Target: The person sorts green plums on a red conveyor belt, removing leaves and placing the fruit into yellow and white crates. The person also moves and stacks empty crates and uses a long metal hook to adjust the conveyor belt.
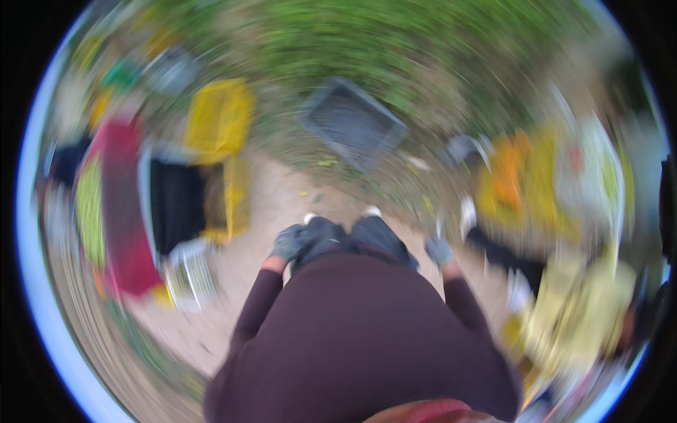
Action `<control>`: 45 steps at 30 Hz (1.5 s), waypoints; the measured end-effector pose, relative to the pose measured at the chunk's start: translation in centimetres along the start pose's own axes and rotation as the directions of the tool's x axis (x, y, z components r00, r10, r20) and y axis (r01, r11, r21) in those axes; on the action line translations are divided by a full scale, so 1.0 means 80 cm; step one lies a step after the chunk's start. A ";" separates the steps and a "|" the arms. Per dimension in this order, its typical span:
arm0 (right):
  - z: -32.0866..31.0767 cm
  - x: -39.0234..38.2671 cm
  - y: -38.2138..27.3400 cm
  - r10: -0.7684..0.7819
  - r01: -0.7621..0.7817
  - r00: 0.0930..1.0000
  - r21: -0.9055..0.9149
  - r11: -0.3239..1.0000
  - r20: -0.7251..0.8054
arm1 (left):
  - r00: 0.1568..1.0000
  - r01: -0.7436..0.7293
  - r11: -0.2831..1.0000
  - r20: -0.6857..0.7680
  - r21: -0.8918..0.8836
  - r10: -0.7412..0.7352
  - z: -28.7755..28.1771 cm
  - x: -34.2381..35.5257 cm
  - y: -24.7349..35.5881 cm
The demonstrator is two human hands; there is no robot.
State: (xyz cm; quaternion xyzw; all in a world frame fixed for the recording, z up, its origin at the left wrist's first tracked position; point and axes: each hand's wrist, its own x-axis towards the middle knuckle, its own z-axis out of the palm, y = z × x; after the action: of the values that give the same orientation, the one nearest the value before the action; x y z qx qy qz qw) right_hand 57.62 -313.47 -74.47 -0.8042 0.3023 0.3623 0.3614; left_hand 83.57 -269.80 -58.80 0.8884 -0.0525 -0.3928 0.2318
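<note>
My left hand (289,242), in a grey glove, is beside my left thigh. Motion smears its fingers, so I cannot tell whether they hold anything. On the other side, away from my leg, my right hand (438,251) in a grey glove looks closed. A thin, pale, blurred thing (438,227) sticks up from it, too smeared to name. Both arms hang down in dark sleeves. Ahead of my feet, out of reach of both hands, a dark grey crate (352,123) lies at an angle on the ground.
Yellow crates (220,116) and a white slatted basket (190,276) stand at the left, near a person in red (125,211). To the right, a person in pale yellow (582,310) is by a yellow crate (539,201) with something orange. Grass (423,42) grows beyond the dirt path.
</note>
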 end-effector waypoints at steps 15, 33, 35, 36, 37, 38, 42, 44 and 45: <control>0.039 0.165 -0.285 -0.744 0.727 0.292 -0.645 -0.235 0.601 | 0.790 0.395 0.743 -0.213 -0.540 -0.574 0.098 -0.274 -0.327; 0.476 -0.174 -1.073 -0.866 0.984 0.174 -0.119 0.134 0.468 | 0.322 0.259 0.165 -0.076 -0.952 -0.944 0.092 -0.389 -0.528; 0.541 -0.204 -1.134 -0.898 1.000 0.013 0.020 0.024 0.439 | 0.277 0.196 0.041 0.015 -0.980 -0.961 0.078 -0.412 -0.546; 0.571 -0.222 -1.164 -0.917 0.988 -0.047 0.153 0.016 0.395 | 0.252 0.190 0.001 0.047 -0.982 -0.966 0.075 -0.425 -0.552; 0.599 -0.241 -1.191 -0.919 0.976 -0.157 0.199 -0.089 0.360 | 0.214 0.170 -0.033 0.070 -0.985 -0.974 0.073 -0.439 -0.559; 0.626 -0.261 -1.218 -0.908 0.949 -0.274 0.243 -0.201 0.317 | 0.170 0.143 -0.067 0.092 -0.987 -0.981 0.074 -0.450 -0.570; 0.726 -0.339 -1.308 -0.783 0.817 -0.566 0.051 -0.574 0.260 | 0.070 0.145 -0.209 0.221 -0.967 -0.973 0.091 -0.488 -0.622; 0.776 -0.363 -1.336 -0.788 0.814 -0.558 -0.011 -0.580 0.259 | 0.072 0.161 -0.229 0.243 -0.960 -0.967 0.104 -0.508 -0.658; 0.803 -0.370 -1.347 -0.788 0.805 -0.556 -0.064 -0.590 0.265 | 0.070 0.179 -0.252 0.268 -0.951 -0.961 0.110 -0.521 -0.685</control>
State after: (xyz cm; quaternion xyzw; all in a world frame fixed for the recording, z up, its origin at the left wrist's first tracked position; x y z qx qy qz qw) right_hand 98.39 -195.51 -42.30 -0.6664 -0.6325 -0.0883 0.3848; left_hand 43.79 -212.95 -60.70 0.4850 0.7838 -0.0346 0.3863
